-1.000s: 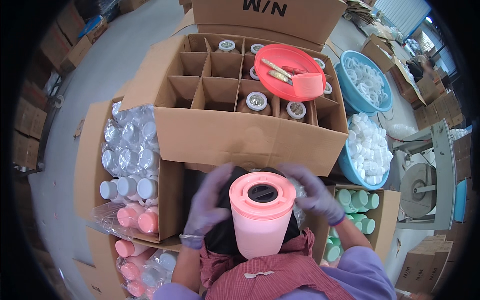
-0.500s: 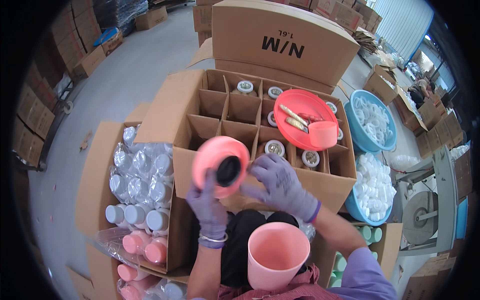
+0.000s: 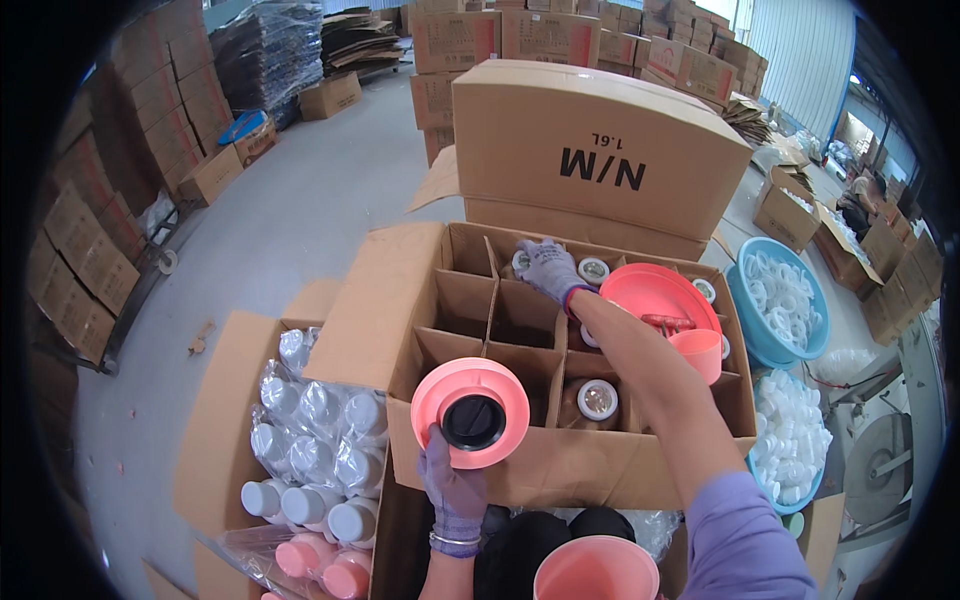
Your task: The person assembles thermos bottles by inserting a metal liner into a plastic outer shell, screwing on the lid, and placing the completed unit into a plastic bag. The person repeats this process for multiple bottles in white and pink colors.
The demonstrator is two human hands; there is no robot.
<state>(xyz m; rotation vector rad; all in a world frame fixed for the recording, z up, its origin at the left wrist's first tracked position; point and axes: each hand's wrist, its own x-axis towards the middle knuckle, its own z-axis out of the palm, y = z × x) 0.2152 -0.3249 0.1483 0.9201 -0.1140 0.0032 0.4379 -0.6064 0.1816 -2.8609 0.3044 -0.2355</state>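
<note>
My left hand point(image 3: 455, 488) holds up a round pink lid point(image 3: 424, 400) with a black disc point(image 3: 473, 423) at its centre. Over the far row of an open carton point(image 3: 620, 472), my right hand point(image 3: 552, 270) has its fingers curled on the pale round top of a jar point(image 3: 520, 262). Other jars, such as one with a clear-centred cap point(image 3: 598, 400), stand between cardboard dividers, partly hidden by my right arm. On top of the carton rests a red plate point(image 3: 655, 290) with red pieces and a small pink cup point(image 3: 698, 352). A larger pink tub point(image 3: 597, 570) sits at my lap.
Left of the carton, a box holds several bagged bottles with blue-grey caps point(image 3: 305, 503) and pink caps point(image 3: 346, 577). At right stand blue basins of clear rings point(image 3: 785, 295) and white caps point(image 3: 790, 430). Stacked cartons point(image 3: 455, 45) line the back; a person sits far right.
My right hand has left the pink lid and reached forward to a jar in the far row. The lid stays in my left hand, its black disc facing up. The view has tilted upward.
</note>
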